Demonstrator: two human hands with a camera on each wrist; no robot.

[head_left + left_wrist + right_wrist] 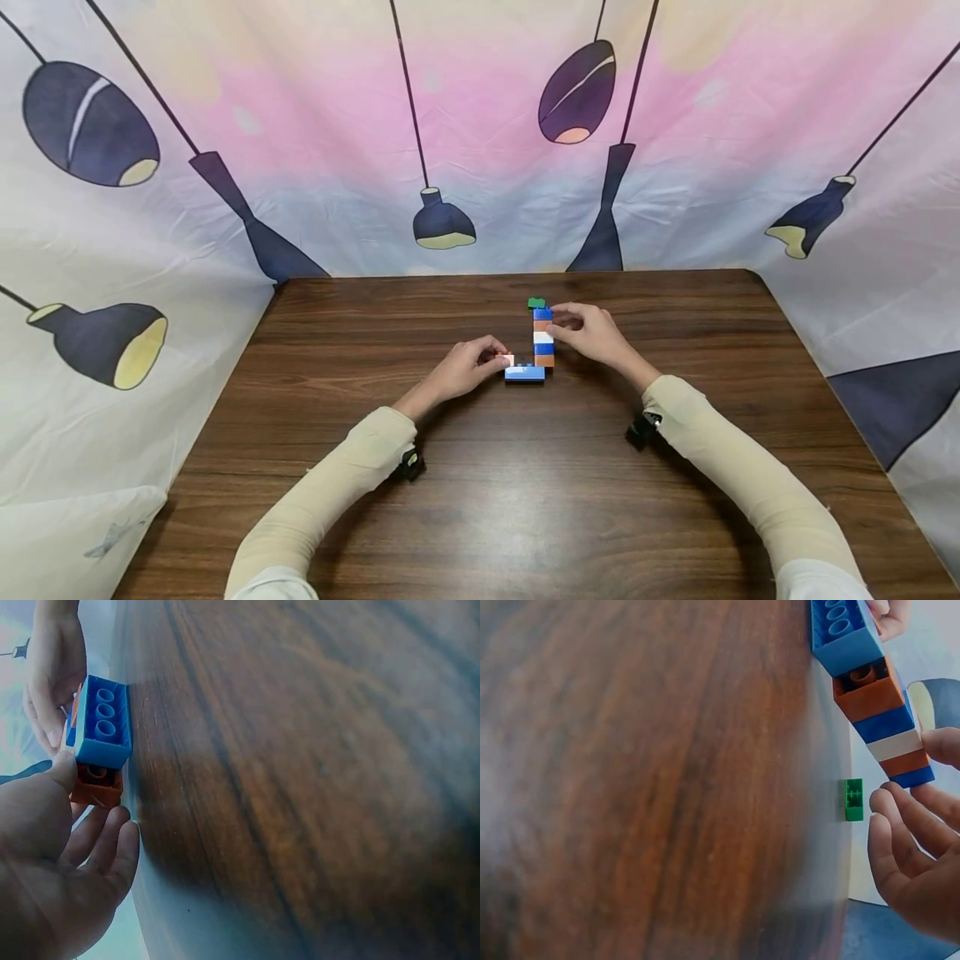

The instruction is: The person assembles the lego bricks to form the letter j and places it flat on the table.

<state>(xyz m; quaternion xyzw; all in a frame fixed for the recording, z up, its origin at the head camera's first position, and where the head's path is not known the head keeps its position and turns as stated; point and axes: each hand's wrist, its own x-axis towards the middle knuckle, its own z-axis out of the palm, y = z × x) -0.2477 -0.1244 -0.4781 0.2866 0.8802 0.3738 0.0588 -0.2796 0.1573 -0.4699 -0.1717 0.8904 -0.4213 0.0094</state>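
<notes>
Joined toy bricks form an L shape. A column of orange, blue and white bricks meets one end of a longer light blue brick, whose hollow underside shows in both wrist views. At the other end of the light blue brick is an orange brick, which my left hand pinches between thumb and fingers. My right hand holds the far part of the column, its thumb on the side near the white brick. A small green brick lies apart, beyond the column.
The bricks are over the far half of a dark wooden table. Behind and beside it hangs a cloth printed with lamps. A small black device sits at the right wrist, another at the left.
</notes>
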